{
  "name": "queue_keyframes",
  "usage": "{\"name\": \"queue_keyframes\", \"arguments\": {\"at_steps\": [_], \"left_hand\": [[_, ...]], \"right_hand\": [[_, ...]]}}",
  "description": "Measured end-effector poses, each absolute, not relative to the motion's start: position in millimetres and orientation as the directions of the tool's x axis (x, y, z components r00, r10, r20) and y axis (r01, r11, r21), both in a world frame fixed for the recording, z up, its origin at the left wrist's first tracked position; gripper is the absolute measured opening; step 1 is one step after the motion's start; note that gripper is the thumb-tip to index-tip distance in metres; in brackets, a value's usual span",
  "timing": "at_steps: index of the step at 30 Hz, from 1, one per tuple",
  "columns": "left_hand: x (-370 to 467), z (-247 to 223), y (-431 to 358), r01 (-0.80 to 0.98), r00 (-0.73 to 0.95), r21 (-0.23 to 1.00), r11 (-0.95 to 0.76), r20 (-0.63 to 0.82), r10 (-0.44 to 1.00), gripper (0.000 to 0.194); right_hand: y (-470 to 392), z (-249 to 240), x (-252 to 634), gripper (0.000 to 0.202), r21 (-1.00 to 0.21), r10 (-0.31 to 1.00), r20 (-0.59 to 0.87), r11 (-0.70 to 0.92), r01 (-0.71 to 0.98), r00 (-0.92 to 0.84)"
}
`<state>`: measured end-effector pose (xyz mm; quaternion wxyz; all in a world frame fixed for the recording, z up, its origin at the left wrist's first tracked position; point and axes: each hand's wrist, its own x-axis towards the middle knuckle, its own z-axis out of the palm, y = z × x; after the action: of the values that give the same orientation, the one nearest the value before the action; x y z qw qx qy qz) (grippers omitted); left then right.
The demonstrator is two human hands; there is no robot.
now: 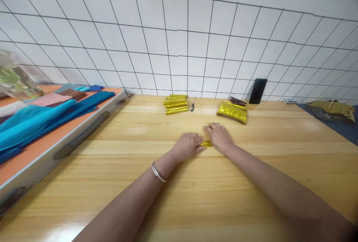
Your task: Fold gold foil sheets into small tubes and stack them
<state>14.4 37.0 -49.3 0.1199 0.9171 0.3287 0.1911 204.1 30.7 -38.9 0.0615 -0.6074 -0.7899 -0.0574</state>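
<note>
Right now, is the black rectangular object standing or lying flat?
Standing, tilted: the black rectangular object rises from the tabletop before the tiled wall.

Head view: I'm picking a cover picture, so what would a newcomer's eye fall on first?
Probably the shiny gold strip showing between the left hand and the right hand. Two gold piles lie beyond it, near the gridded wall. At far left, blue cloth stands out on an orange surface.

Tabletop (206, 117) free between obstacles: pen (192, 104) left, gold stack (232, 112) right
</note>
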Motion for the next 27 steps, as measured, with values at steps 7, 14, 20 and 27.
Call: {"name": "queue_keyframes", "arguments": {"at_steps": [7,14,20,27], "left_hand": [[18.0,-50.3,42.4,0.661,0.558,0.449,-0.601,0.241,0.794,0.030],[69.9,-45.3,43.6,0.845,0.319,0.351,-0.404,0.276,0.907,0.019],[102.4,-51.9,29.7,0.917,0.254,0.226,-0.328,0.301,0.919,0.023],[96.0,-53.6,26.9,0.924,0.307,0.134,-0.357,0.293,0.905,0.023]], "right_hand": [[28.4,-41.0,201.0,0.028,0.016,0.952,0.197,0.236,0.972,-0.234],[26.2,-40.3,201.5,0.029,0.012,0.951,0.211,0.229,0.973,-0.227],[25.2,-47.2,202.6,0.032,-0.008,0.964,0.183,0.198,0.980,-0.193],[23.3,-46.4,200.4,0.031,0.001,0.961,0.198,0.196,0.981,-0.192]]}}
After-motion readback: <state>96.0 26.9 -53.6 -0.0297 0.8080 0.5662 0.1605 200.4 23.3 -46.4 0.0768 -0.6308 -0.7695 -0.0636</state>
